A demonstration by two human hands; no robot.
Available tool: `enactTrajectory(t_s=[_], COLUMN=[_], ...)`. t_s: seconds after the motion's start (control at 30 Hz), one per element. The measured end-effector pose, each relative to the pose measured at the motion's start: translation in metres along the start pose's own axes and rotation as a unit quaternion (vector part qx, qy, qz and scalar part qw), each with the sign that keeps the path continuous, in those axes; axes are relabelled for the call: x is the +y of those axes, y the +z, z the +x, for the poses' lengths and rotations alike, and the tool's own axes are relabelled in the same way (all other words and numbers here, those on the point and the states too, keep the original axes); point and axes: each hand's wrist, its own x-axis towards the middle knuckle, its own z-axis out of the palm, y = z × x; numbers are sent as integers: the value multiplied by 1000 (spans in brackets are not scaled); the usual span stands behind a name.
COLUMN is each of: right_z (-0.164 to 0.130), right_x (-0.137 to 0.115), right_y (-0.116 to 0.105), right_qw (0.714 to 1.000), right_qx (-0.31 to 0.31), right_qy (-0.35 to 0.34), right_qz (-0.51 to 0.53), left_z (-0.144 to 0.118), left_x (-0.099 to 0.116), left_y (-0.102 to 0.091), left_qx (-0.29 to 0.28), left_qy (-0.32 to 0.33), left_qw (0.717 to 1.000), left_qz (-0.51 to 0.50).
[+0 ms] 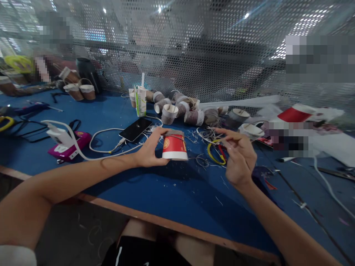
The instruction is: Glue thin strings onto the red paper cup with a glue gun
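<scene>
My left hand (152, 149) grips a red and white paper cup (174, 146) from its left side, thumb below and fingers above. Grey-brown twine (175, 133) is wound around the cup's upper end. To the right, my right hand (240, 155) is raised over the table with thumb and fingers pinched together; whatever is between them is too thin to make out. Just left of that hand, a tool with yellow and red handles (217, 152) lies among loose strands. Behind the cup lie several twine-wrapped cups (169, 113), some on their sides.
A phone (135, 129) on a white cable, a drink carton with a straw (140, 100) and a magenta power strip (70, 146) occupy the left. Further left are brown cups (73, 91) and a dark bottle (88, 74). A perforated metal screen (177, 48) rises behind the blue table (172, 199).
</scene>
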Motion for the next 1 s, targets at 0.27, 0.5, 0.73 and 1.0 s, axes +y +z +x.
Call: enactTrajectory(t_s=[0.27, 0.5, 0.73, 1.0], right_z=[-28, -20, -17, -35], right_x=[-28, -23, -11, -17], right_y=[15, 15, 13, 14], right_qw=[903, 872, 898, 887], right_qx=[-221, -210, -91, -272], right_qy=[152, 193, 176, 106], right_qz=[336, 398, 393, 357], left_z=[1, 0, 3, 2], left_x=[3, 1, 4, 5], left_y=[-1, -1, 0, 3], left_qx=[-13, -13, -5, 6], left_qy=[1, 37, 49, 80], left_qw=[1000, 999, 999, 996], left_qz=[19, -18, -5, 36])
